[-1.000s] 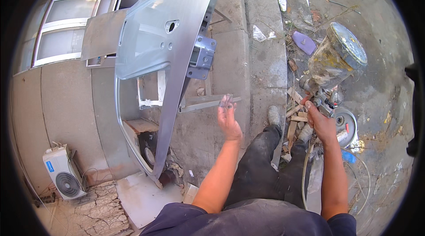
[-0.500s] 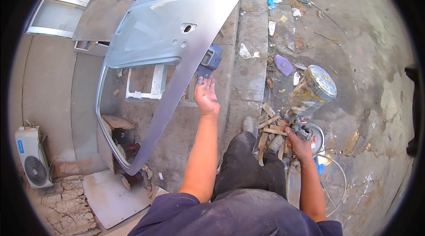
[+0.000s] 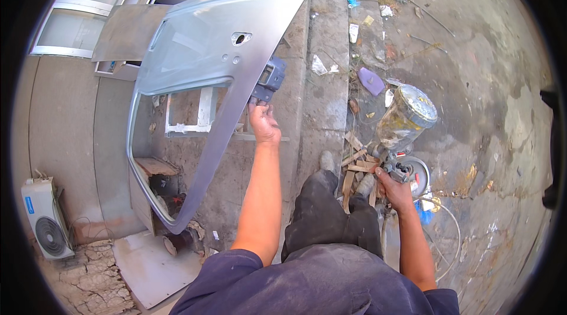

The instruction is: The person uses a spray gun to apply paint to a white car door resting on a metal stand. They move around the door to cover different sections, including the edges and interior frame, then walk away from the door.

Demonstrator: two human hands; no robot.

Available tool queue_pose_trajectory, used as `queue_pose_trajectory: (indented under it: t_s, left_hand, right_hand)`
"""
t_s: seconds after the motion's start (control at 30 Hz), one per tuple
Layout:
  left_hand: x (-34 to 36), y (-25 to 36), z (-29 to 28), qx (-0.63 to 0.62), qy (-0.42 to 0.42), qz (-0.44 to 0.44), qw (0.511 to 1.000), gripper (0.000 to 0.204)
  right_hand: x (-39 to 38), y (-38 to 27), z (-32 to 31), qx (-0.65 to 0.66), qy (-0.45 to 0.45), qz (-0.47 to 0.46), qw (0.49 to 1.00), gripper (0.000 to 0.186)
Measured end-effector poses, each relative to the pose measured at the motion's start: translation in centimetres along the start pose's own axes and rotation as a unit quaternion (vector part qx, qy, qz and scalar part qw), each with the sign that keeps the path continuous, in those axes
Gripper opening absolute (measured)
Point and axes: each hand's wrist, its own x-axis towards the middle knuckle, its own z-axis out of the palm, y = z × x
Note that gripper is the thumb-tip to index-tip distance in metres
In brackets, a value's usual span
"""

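A car door panel (image 3: 248,25) in silver-grey primer stands tilted at my left, its window frame pointing down toward me. My left hand (image 3: 264,123) is at the panel's right edge, fingers curled in just below a dark blue-grey bracket (image 3: 270,79). The fingertips are partly hidden, but they seem to grip the edge there. Low on the right, my right hand (image 3: 394,190) is wrapped around a spray gun (image 3: 397,168). A large paint-smeared metal cup (image 3: 407,115) is in line with the gun, and a pale hose (image 3: 456,226) curves away below it.
Broken wood pieces (image 3: 353,164) and a round grey lid (image 3: 418,174) lie by my feet. A purple plastic piece (image 3: 371,81) and scraps litter the ground beyond. At left are an air conditioner unit (image 3: 47,217), a white board (image 3: 156,265) and a white frame (image 3: 207,108).
My left hand's fingers have curled in more at the door's edge. The view has shifted slightly, moving the door and spray gun a little left in the picture. The spray gun stays in my right hand.
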Motion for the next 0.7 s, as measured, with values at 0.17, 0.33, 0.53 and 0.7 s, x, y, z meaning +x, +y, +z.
queue_pose_trajectory:
  t_s: [0.17, 0.33, 0.53, 0.7]
  left_hand:
    - [-0.5, 0.3, 1.4, -0.023, -0.002, 0.022, 1.000, 0.072]
    - [-0.7, 0.3, 2.6, -0.082, 0.022, 0.013, 0.996, 0.078]
    - [0.5, 0.3, 1.9, -0.118, -0.001, 0.028, 0.993, 0.081]
    - [-1.1, -0.5, 2.4, -0.108, 0.039, 0.023, 0.993, 0.075]
  right_hand:
    - [-0.8, 0.6, -0.7, 0.009, 0.002, 0.002, 1.000, 0.018]
    - [-1.2, 0.9, -1.5, -0.026, -0.014, -0.002, 1.000, 0.024]
    - [-1.6, 1.3, -1.9, -0.021, -0.011, 0.003, 1.000, 0.024]
    - [-1.5, -1.4, -0.4, -0.031, 0.006, 0.004, 1.000, 0.020]
